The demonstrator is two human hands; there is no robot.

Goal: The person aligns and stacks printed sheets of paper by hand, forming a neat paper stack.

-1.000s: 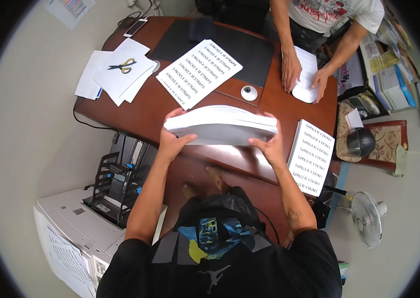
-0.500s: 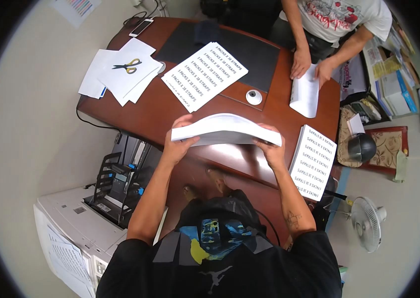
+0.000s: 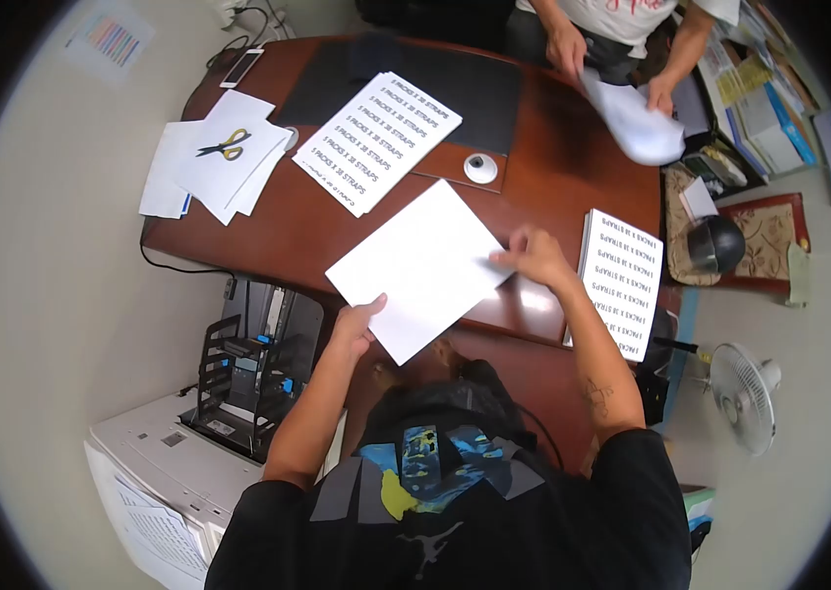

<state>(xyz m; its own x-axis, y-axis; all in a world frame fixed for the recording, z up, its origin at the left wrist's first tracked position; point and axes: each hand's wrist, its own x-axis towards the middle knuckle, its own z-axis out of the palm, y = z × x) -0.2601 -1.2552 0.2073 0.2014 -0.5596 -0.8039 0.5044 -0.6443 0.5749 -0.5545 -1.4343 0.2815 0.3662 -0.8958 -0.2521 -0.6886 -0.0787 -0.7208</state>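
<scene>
A stack of blank white paper (image 3: pixel 420 270) lies flat and turned diagonally in front of me, over the table's near edge. My left hand (image 3: pixel 361 326) is closed on its lower-left edge, thumb on top and fingers beneath. At the right corner, my right hand (image 3: pixel 535 258) pinches the paper between thumb and fingers, slightly blurred. Just right of that hand is a thick pile of printed sheets (image 3: pixel 622 285) reading "5 PACKS X 38 STRAPS". Beyond my paper lies another printed stack (image 3: pixel 376 143) with the same words.
Scissors (image 3: pixel 225 145) rest on loose white sheets (image 3: pixel 253 147) at the left of the brown table (image 3: pixel 283 241). A phone (image 3: pixel 242 68) is behind them. Across the table, a co-worker's hands (image 3: pixel 661 93) hold blurred white paper (image 3: pixel 637 123). A printer (image 3: pixel 165 438) and fan (image 3: pixel 742 398) flank me.
The stack in my hands went from bowed and edge-on to flat and diagonal. My right hand shifted to its right corner. The co-worker's paper rose off the table.
</scene>
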